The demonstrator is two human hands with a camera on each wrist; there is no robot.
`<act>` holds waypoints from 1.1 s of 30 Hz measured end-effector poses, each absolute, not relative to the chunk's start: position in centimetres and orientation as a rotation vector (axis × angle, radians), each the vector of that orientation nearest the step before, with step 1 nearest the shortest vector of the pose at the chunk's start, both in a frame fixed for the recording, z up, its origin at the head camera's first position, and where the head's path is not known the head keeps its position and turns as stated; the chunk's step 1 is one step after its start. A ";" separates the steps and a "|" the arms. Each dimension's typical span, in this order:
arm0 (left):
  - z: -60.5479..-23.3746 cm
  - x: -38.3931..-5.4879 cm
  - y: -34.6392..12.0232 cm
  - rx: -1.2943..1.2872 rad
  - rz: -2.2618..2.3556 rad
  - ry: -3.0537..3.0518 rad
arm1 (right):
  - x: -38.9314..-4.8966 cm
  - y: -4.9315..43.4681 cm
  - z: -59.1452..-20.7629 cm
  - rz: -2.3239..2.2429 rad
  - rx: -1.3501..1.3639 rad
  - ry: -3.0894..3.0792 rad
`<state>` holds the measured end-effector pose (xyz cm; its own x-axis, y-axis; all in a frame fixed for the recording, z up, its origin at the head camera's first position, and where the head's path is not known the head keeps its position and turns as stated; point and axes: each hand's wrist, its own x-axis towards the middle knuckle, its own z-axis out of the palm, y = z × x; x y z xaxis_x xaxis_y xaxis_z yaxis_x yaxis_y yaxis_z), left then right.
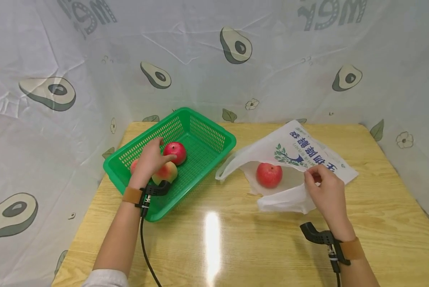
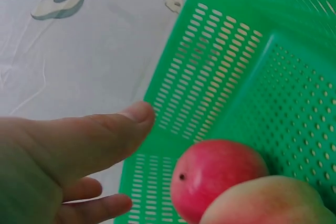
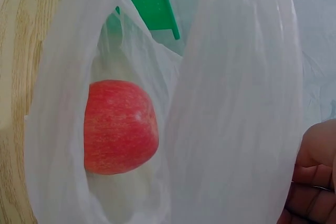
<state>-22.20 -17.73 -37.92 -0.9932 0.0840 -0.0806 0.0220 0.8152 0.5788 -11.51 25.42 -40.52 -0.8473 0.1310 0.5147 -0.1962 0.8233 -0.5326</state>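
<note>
My left hand [image 1: 151, 159] is over the green plastic basket [image 1: 208, 119], thumb and fingers spread apart, holding nothing. Close by its thumb lie a red apple [image 1: 175, 153] and a yellow-pink peach [image 1: 167, 173]; another reddish fruit [image 1: 133, 165] is mostly hidden behind the hand. In the left wrist view the thumb is clear of the red apple [image 2: 218, 177] and the peach [image 2: 268, 203]. My right hand [image 1: 327, 193] pinches the mouth edge of a white plastic bag [image 1: 289, 139], lifting it. Inside the bag's opening rests a red apple [image 1: 269, 175], also visible in the right wrist view.
The basket and bag stand on a wooden table [image 1: 243, 239], basket to the left, bag to the right. An avocado-print sheet [image 1: 200, 59] hangs behind and beside the table. A black cable [image 1: 146, 251] trails from the left wrist camera.
</note>
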 end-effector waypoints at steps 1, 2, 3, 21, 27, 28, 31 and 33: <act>-38.1 -22.3 -17.8 0.086 0.903 2.892 | -11.5 25.5 -40.5 0.795 0.048 -2.456; -38.2 -22.3 -17.9 0.084 0.888 2.888 | -11.5 25.5 -40.5 0.792 0.045 -2.458; -38.4 -22.3 -17.9 0.082 0.874 2.880 | -11.5 25.5 -40.6 0.790 0.042 -2.462; -40.7 -22.8 -18.6 0.160 0.749 2.787 | -11.5 25.6 -40.8 0.815 -0.001 -2.457; -41.0 -23.1 -18.6 0.208 0.630 2.734 | -11.5 25.7 -40.8 0.798 0.005 -2.433; -41.0 -23.1 -18.6 0.217 0.606 2.731 | -11.5 25.7 -40.8 0.794 0.007 -2.431; -41.1 -23.1 -18.7 0.227 0.505 2.720 | -11.6 25.7 -40.9 0.786 0.009 -2.429; -41.2 -23.1 -18.6 0.234 0.449 2.709 | -11.5 25.7 -41.0 0.786 0.015 -2.431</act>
